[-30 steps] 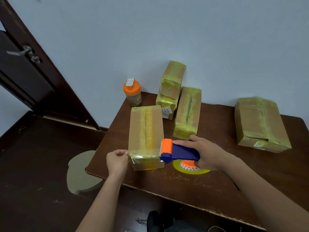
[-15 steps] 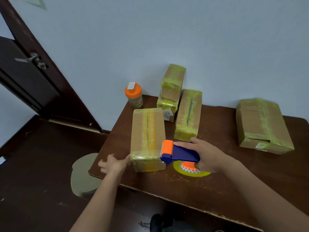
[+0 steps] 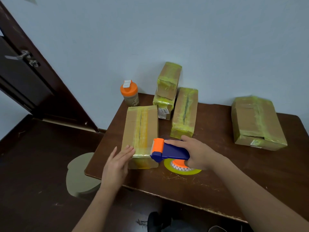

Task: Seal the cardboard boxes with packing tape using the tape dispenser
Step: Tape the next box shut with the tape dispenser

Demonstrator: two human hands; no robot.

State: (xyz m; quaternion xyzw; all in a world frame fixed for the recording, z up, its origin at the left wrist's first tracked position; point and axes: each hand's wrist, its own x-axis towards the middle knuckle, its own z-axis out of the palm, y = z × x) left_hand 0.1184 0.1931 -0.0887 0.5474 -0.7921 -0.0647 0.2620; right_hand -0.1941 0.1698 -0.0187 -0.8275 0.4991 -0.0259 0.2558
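Right now my right hand [image 3: 199, 154] is wrapped around the blue and orange tape dispenser [image 3: 168, 150], its orange roller end pressed at the near right edge of the cardboard box [image 3: 141, 131] in front of me; the yellowish tape roll [image 3: 181, 168] hangs under the handle, just above the desk [image 3: 217, 181]; my left hand [image 3: 117, 164] has its fingers straight and flat, fingertips resting on the box's near top edge, though I can't quite tell how firmly they press; three more taped boxes [image 3: 184, 113] sit behind near the wall, a fourth [image 3: 255, 123] lies well apart to the right; an orange-lidded bottle [image 3: 129, 92] stands at the desk's far left corner.
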